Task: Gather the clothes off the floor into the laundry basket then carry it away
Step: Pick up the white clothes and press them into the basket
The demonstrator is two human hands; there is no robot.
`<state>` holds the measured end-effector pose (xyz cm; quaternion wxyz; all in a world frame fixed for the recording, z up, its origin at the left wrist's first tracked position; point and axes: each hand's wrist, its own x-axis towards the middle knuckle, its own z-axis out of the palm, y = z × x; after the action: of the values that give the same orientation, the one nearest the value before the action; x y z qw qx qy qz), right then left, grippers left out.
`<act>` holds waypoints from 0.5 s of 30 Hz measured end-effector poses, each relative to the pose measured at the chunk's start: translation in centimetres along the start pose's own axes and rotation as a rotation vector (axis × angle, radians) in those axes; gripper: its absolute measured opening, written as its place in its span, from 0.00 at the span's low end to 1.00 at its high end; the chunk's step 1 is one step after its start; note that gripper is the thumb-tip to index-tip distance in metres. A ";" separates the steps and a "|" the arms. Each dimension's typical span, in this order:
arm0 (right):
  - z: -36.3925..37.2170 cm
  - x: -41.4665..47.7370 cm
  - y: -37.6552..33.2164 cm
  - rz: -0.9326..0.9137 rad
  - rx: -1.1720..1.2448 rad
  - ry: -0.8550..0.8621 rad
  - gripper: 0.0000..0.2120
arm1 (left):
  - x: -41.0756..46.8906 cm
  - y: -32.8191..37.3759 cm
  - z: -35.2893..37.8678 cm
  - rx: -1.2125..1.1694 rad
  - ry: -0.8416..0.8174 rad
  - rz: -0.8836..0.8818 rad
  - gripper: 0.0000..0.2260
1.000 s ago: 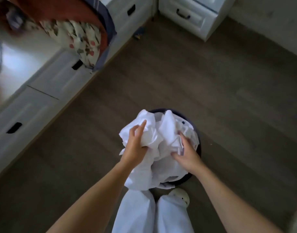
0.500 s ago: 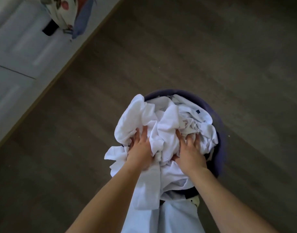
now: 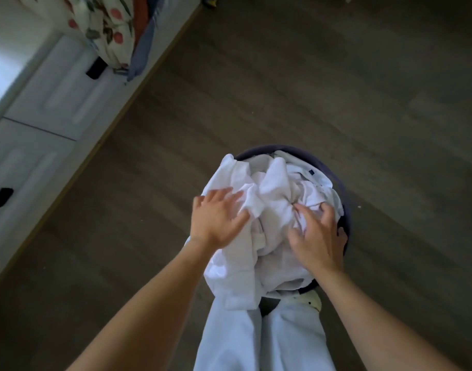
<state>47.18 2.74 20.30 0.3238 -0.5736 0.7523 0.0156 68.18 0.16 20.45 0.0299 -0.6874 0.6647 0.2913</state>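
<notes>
While both hands lie on the load, the entry reads as follows.

Item 1: laundry basket (image 3: 261, 149), round, dark purple, standing on the floor (image 3: 336, 89) just below the middle of the view. Only its rim shows, from 11 o'clock round to 4 o'clock.

Item 2: white clothes (image 3: 272, 188), crumpled and heaped in the basket above rim level. One fold spills over the rim at 7 o'clock and hangs outside. A small dark blue tag (image 3: 311, 171) sits on the heap at 1 o'clock.

Item 3: left hand (image 3: 216, 218), palm down on the heap at 9 o'clock, fingers straight and spread, gripping nothing.

Item 4: right hand (image 3: 317, 236), palm down at 4 o'clock, fingers spread and slightly bent on the cloth, little finger at the rim. No pinch is visible.

Item 5: pale trousers (image 3: 229, 330) at 6 o'clock of the basket, with a light shoe (image 3: 309, 301) touching its base.

Item 6: white drawer unit (image 3: 55, 103) along the 9 to 10 o'clock edge of the view, with dark slot handles.

Item 7: floral cloth (image 3: 106, 30) at 11 o'clock, hanging over the drawer front.
</notes>
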 end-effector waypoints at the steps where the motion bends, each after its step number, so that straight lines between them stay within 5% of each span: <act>1: -0.5 -0.7 0.1 0.010 0.108 0.092 0.25 | 0.0 -0.3 -0.6 -0.024 0.050 -0.036 0.30; 4: -1.5 -2.0 1.5 0.227 0.276 0.264 0.21 | 0.7 -1.6 -1.1 -0.064 0.014 -0.235 0.27; 8: -0.2 -3.5 5.4 0.672 0.403 0.394 0.21 | 2.2 -3.9 0.1 -0.145 -0.155 -0.564 0.36; 12: 4.4 -5.3 8.5 0.843 0.492 0.023 0.24 | 3.6 -5.1 1.4 -0.428 -0.163 -0.679 0.31; 15: 8.4 -6.3 8.8 0.908 0.772 -0.326 0.19 | 3.6 -5.4 1.8 -0.523 -0.023 -0.668 0.05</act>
<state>44.28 14.40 13.80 0.5797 -0.0280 0.8137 -0.0340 72.40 -1.70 15.49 -0.0451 -0.8461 0.3085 0.4322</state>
